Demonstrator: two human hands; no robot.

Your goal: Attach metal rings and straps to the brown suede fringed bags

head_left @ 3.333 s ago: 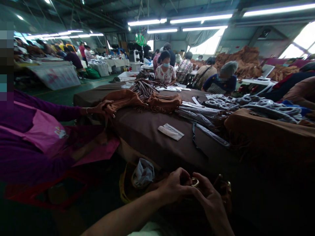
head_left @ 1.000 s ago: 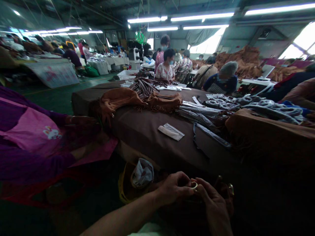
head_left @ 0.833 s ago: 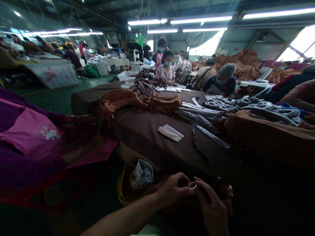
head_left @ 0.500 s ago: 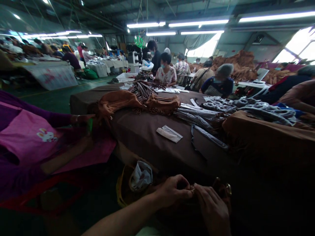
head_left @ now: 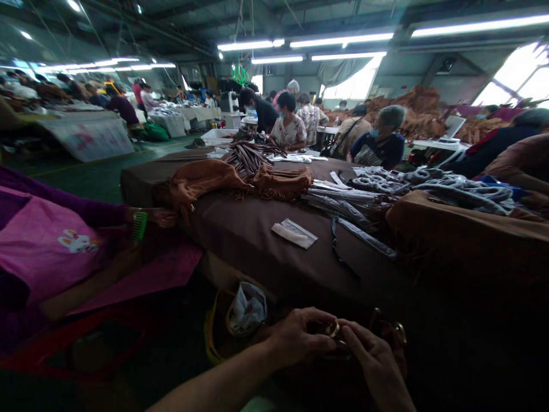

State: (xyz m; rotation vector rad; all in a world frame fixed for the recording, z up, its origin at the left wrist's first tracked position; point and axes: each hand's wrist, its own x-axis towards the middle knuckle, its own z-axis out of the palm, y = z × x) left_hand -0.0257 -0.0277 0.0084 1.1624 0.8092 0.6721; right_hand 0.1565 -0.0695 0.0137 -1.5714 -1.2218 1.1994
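Low in the picture, below the table's near edge, my left hand point(head_left: 300, 337) and my right hand point(head_left: 373, 363) meet with fingers pinched together around a small gold metal ring point(head_left: 334, 329). Dark brown material lies under both hands, too dim to make out. Another gold ring point(head_left: 400, 332) shows just right of my right hand. A yellow-rimmed container point(head_left: 214, 332) with a crumpled white bag point(head_left: 247, 308) sits to the left of my left hand.
A brown-covered table point(head_left: 253, 229) carries tan fringed bags point(head_left: 223, 177), plastic-wrapped straps point(head_left: 343, 200), grey rings point(head_left: 446, 186) and a white packet point(head_left: 294, 233). A person in a purple sleeve and pink apron point(head_left: 51, 246) sits at left holding a green comb point(head_left: 138, 226). Several workers sit beyond.
My hands stay pinched on the ring, shifting slightly. The person at left drew the hand back from the tan bag and now holds a green comb. The view drifted a little.
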